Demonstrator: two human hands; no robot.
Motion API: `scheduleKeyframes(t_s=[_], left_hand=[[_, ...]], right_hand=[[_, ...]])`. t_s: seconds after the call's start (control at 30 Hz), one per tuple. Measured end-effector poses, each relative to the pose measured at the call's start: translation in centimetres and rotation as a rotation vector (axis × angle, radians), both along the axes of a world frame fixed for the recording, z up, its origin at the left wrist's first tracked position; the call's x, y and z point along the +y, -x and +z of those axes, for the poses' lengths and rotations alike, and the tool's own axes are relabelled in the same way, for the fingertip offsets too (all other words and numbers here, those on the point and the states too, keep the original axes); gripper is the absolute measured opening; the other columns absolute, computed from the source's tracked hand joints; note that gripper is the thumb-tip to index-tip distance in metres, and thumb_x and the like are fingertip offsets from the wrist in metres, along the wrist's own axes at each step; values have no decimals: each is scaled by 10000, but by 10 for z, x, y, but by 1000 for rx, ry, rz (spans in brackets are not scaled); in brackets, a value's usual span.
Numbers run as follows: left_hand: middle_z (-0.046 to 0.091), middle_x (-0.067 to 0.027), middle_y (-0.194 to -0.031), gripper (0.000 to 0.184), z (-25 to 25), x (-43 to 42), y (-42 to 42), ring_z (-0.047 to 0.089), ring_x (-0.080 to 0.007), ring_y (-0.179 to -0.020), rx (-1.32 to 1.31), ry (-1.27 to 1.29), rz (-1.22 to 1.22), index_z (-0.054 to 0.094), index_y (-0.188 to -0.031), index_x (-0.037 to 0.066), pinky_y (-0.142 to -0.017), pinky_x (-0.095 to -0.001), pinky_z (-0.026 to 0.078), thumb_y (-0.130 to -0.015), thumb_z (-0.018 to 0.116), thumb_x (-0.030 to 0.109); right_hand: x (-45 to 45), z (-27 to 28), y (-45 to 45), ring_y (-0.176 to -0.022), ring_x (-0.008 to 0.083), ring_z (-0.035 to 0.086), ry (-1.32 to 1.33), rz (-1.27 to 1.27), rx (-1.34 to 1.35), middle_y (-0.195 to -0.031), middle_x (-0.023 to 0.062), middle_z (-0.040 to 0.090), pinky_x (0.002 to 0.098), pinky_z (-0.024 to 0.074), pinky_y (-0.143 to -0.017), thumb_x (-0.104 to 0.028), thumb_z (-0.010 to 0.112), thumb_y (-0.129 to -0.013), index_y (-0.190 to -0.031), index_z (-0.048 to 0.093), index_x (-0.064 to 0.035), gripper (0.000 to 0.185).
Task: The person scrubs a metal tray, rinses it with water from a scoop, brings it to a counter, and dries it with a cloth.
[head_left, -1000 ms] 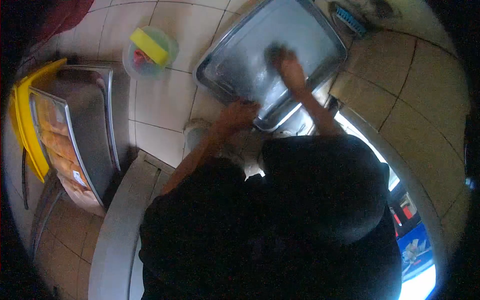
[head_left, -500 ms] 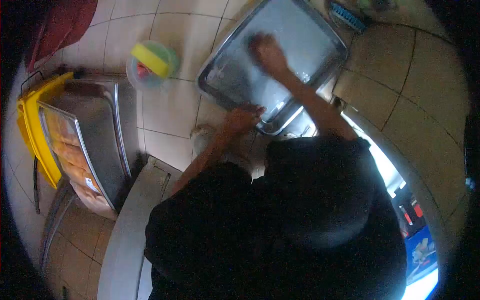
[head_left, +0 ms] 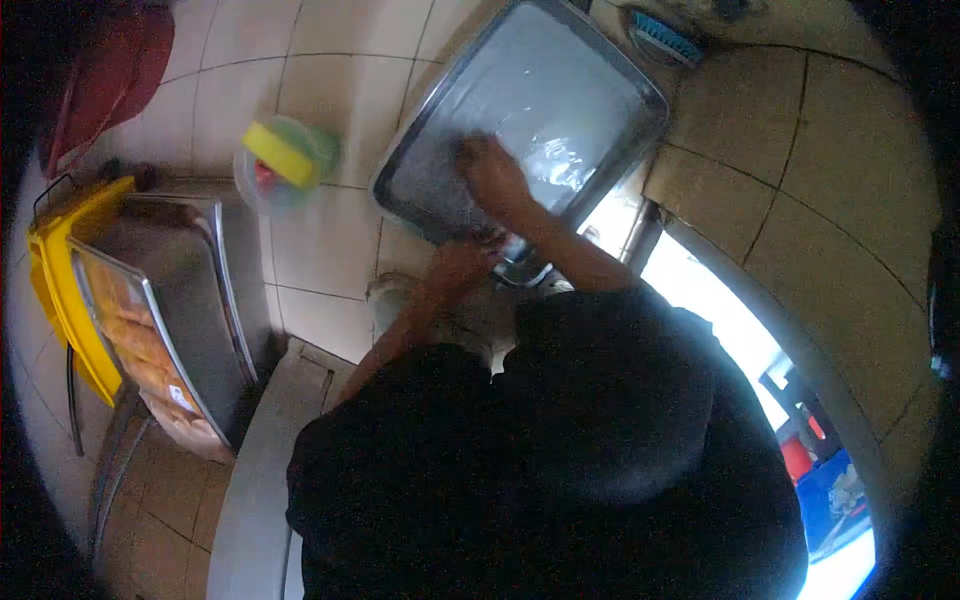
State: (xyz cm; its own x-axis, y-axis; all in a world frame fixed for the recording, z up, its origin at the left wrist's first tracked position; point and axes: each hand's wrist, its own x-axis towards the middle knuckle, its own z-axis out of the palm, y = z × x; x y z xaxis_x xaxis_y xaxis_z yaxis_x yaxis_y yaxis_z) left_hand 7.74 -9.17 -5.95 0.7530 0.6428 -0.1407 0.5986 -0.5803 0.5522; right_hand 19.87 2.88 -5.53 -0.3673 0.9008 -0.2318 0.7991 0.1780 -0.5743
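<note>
A large rectangular metal tray [head_left: 625,165] with a raised rim lies tilted across the view at the top middle, its inside wet and shiny. At its near corner my left hand [head_left: 465,265] is closed on the rim. Over the tray's inner surface, towards its left side, my right hand [head_left: 495,182] presses down with fingers curled. Whatever lies under those fingers is hidden, and the picture is blurred and dim there.
On the tiled floor, left of the tray, stands a clear tub [head_left: 285,195] with a yellow sponge [head_left: 278,155] across it. A blue-bristled brush [head_left: 665,38] lies beyond the tray. Farther left are a yellow container [head_left: 50,270], a metal bin [head_left: 185,260] and a red object [head_left: 115,85].
My right hand has moved across the tray towards me and to the left. My left hand stays at the near corner. The whole view has shifted slightly.
</note>
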Motion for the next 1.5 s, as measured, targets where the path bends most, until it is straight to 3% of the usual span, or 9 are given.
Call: scheduleKeyframes(t_s=[0.07,0.33,0.43,0.73,0.93,1.07,1.13,1.33,1.5], left_hand=[[533,-69,-1229,421,42,17,-2,542,-276,-1068,74,69,-29,490,-1220,79,-869,-398,474,-807,514,151],[498,-34,-1272,389,12,5,0,487,-242,-1139,21,-65,-35,508,-1182,83,-969,-412,390,-806,518,180],[464,-25,-1306,371,34,8,5,450,-227,-1175,67,-33,-87,514,-1172,75,-978,-407,381,-811,505,161],[442,-46,-1328,379,56,23,0,475,-219,-1153,69,-60,-100,507,-1184,77,-962,-400,398,-812,509,154],[448,-59,-1322,373,14,3,5,495,-242,-1144,-47,-259,-86,494,-1203,79,-974,-430,389,-842,489,172],[451,-57,-1317,354,21,2,-3,468,-227,-1171,135,-67,-70,508,-1174,70,-1001,-446,355,-840,496,187],[454,-54,-1314,356,24,-5,1,460,-221,-1178,114,71,-14,512,-1167,68,-1001,-449,354,-837,503,200],[461,-56,-1303,397,30,15,-6,452,-234,-1180,169,50,-107,494,-1205,95,-976,-442,381,-830,505,227],[436,-40,-1337,334,24,5,-8,437,-208,-1206,151,269,72,534,-1154,120,-995,-437,351,-846,473,236]], right_hand=[[45,38,-26,-1002,336,533,-99,26,-456,-1075,170,558,434,418,-901,-172,518,-800,-1038,607,-41,285],[-3,19,-103,-870,259,574,-544,28,-607,-996,100,589,435,459,-727,-220,501,-795,-958,639,-142,228],[50,53,-130,-749,263,579,-280,-123,-492,-809,117,588,423,453,-635,-233,523,-786,-892,640,-137,185],[42,19,-111,-926,268,532,-178,-174,-675,-979,59,589,508,414,-722,-239,545,-802,-971,620,-124,217],[22,26,-89,-954,292,540,-489,-28,-321,-1059,91,583,428,435,-788,-224,561,-807,-1001,617,-117,228],[58,-6,-128,-931,301,561,-449,-151,-512,-995,151,585,448,448,-786,-312,539,-835,-995,605,-91,281],[72,-29,-135,-915,323,564,51,-436,-346,-974,170,582,453,465,-751,-324,515,-855,-1004,596,-80,297],[19,18,-95,-958,351,551,-468,-67,-304,-1064,189,571,463,486,-787,-222,504,-837,-996,611,-50,258],[66,10,-112,-828,330,583,-318,-159,-423,-1023,157,582,463,491,-725,-175,527,-817,-913,632,-48,191]])
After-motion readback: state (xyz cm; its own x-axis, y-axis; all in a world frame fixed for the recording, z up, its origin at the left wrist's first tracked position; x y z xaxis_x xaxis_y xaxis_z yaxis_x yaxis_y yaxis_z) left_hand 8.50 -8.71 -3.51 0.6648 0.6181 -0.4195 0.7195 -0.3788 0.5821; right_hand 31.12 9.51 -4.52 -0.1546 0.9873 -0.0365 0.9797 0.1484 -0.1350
